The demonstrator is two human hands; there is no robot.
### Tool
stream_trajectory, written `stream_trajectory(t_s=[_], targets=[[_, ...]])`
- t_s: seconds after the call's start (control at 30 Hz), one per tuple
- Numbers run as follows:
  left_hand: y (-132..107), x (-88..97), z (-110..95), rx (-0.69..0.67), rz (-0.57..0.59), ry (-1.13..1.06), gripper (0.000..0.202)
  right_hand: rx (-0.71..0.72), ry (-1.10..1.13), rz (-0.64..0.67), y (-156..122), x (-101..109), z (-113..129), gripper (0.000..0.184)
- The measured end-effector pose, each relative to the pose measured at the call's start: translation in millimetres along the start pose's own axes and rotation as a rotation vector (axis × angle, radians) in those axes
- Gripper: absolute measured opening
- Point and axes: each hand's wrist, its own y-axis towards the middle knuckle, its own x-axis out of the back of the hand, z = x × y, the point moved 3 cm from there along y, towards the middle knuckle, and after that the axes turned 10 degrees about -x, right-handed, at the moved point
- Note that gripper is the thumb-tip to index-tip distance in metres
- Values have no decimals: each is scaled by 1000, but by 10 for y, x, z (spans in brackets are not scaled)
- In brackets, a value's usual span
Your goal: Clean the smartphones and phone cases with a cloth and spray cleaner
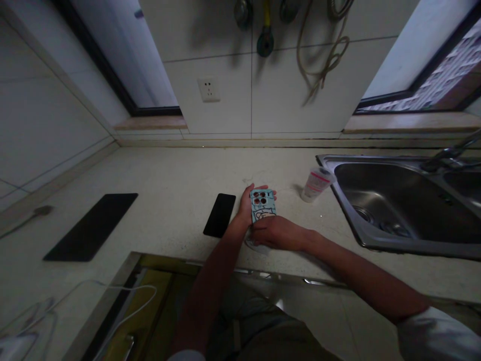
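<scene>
A light blue phone case [264,204] with a line-drawn cartoon lies back-up in my left hand [245,205]. The palm is beneath it, and the fingertips show past its right edge. Brownish tones show in its camera openings. My right hand [278,232] lies over the case's lower end with its fingers curled together; what they pinch is hidden. A pale, partly see-through thing [259,246] shows just under that hand, too blurred to name. Left of my left wrist, a black phone [220,215] lies flat on the counter.
On the countertop [169,175], a clear plastic cup [316,184] with red lines stands right of my hands, beside a steel sink [394,200]. A black flat panel [92,227] lies at left. White cables [131,288] cross the lower left corner. A wall socket [209,89] is ahead.
</scene>
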Motion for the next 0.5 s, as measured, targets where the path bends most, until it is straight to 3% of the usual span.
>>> stream_trajectory(t_s=[0.17,0.3,0.4,0.5], targets=[[-10,-52,-8,46,-1,-46,48,-152,63,-24,-109,242,-340,18],[15,-41,-3,54,6,-36,49,-329,23,-189,-164,338,-600,19],[26,-28,-9,36,-9,-31,50,-429,-17,-295,-156,297,-645,20],[25,-37,-9,59,0,-28,50,-408,-45,-362,-108,209,-539,20]])
